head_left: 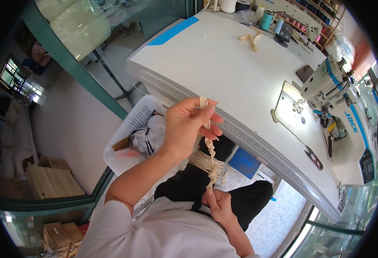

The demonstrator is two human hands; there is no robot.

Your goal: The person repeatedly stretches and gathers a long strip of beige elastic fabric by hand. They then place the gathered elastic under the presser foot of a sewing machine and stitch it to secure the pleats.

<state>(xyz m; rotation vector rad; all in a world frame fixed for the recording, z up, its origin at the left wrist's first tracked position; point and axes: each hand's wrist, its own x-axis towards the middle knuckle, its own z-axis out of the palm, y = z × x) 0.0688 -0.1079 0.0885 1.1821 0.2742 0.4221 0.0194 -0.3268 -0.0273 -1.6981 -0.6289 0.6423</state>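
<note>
My left hand is raised beside the table's front edge, pinching the upper, flatter end of a narrow cream fabric strip between thumb and fingers. Below it the strip runs down, crinkled and gathered, to my right hand, which grips it with thumb and curled fingers at my lap. A bundle of cream strips lies over my dark-trousered leg behind the hanging strip.
The white table has a ruler edge and bears a sewing machine, thread snips and a loose cream strip. A plastic basket stands at the left, a blue box underneath, and glass partitions with cardboard boxes beyond.
</note>
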